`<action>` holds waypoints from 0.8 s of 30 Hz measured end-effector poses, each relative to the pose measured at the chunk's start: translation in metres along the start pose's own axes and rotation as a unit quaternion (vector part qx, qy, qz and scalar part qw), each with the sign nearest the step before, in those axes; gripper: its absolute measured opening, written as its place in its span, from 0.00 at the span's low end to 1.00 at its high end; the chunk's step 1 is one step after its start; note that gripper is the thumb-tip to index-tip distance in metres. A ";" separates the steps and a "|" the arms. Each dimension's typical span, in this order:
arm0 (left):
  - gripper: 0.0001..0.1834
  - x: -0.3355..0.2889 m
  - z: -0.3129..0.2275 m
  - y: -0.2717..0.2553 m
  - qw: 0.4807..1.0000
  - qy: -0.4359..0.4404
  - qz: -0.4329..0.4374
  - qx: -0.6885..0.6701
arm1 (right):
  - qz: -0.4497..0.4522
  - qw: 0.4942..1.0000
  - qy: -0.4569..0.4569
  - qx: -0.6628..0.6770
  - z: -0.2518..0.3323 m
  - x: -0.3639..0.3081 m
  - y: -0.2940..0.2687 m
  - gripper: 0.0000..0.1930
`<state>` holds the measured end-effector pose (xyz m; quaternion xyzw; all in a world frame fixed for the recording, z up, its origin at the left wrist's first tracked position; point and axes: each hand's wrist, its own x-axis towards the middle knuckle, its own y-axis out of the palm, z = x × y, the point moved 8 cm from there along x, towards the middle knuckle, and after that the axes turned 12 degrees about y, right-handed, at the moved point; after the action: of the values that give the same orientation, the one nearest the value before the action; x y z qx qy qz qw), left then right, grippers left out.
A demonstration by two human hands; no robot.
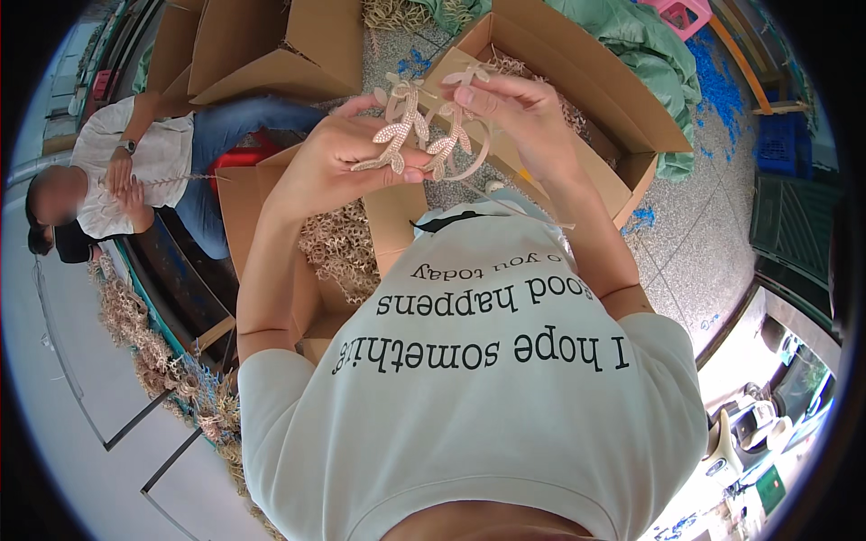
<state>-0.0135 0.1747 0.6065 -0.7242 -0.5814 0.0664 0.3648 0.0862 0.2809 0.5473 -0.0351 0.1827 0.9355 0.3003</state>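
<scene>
My left hand (338, 158) is closed around a pale beige leafy vine strip (398, 135), with small dotted leaves along a curved stem. The thumb and fingers of my right hand (528, 113) pinch the upper part of the same looping leafy piece, beside the leaves (446, 144) on its right side. A thin band curves down between my hands, and its ends are partly hidden by my fingers. Below my left forearm, an open cardboard box (244, 203) holds a heap of similar beige leafy pieces (341, 252).
Another open carton (645, 117) with beige pieces stands beyond my right hand. Large cardboard boxes (262, 45) are at the far left. A seated person (135, 171) at the left holds a thin strand. Green sacks (622, 50) and blue scraps (717, 86) lie at the far right.
</scene>
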 end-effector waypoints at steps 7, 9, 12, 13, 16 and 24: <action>0.10 0.000 0.007 -0.001 0.993 0.064 0.019 0.094 | 0.129 0.963 0.154 0.179 -0.051 0.002 0.020 0.24; 0.11 0.000 0.010 -0.003 0.994 0.020 0.010 0.108 | 0.142 0.962 0.119 0.200 -0.046 0.001 0.022 0.26; 0.12 0.000 0.015 -0.003 0.997 -0.056 0.008 0.058 | 0.040 0.996 0.032 0.073 -0.033 0.000 0.015 0.24; 0.13 0.000 0.018 0.002 0.996 -0.089 0.015 -0.006 | 0.035 0.997 -0.019 0.063 -0.028 -0.002 0.015 0.24; 0.10 -0.005 0.033 0.010 0.995 -0.082 -0.018 0.046 | 0.015 0.994 -0.087 0.068 -0.017 -0.004 0.020 0.24; 0.07 -0.010 0.035 0.011 0.986 -0.124 -0.082 -0.077 | -0.040 0.983 -0.181 -0.009 0.031 -0.020 -0.015 0.08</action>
<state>-0.0263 0.1809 0.5709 -0.6859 -0.6831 0.0809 0.2373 0.1126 0.2922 0.5747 0.1249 0.1152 0.9151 0.3657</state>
